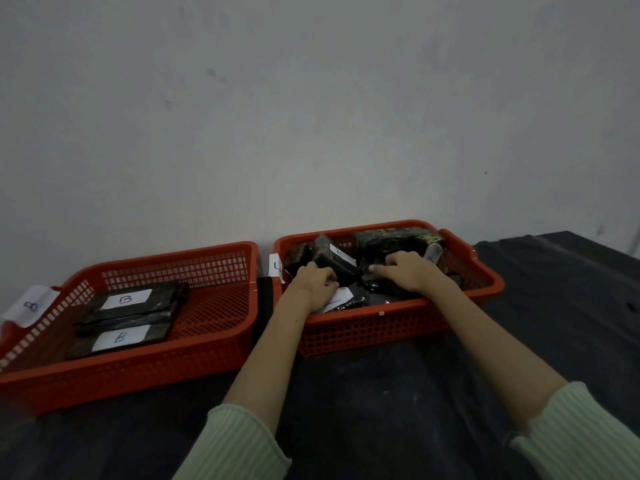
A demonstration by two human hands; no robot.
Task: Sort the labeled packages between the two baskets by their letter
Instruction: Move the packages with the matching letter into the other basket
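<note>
Two red mesh baskets stand side by side against the wall. The left basket (214, 337) carries a paper tag marked B (31, 306) and holds two dark wrapped packages with white B labels (126, 299) (119, 337). The right basket (398, 323) is piled with several dark packages (398, 239), some with white labels. Both my hands are inside it. My left hand (313, 284) curls over a tilted dark package (332, 261) beside a flat labelled one (341, 297). My right hand (407, 271) rests palm down on the pile, fingers spread.
A dark cloth covers the table (363, 393). A plain grey wall rises directly behind the baskets. A small paper tag (276, 268) sticks up on the right basket's left rim. Pale green sleeves cover my forearms near the bottom edge.
</note>
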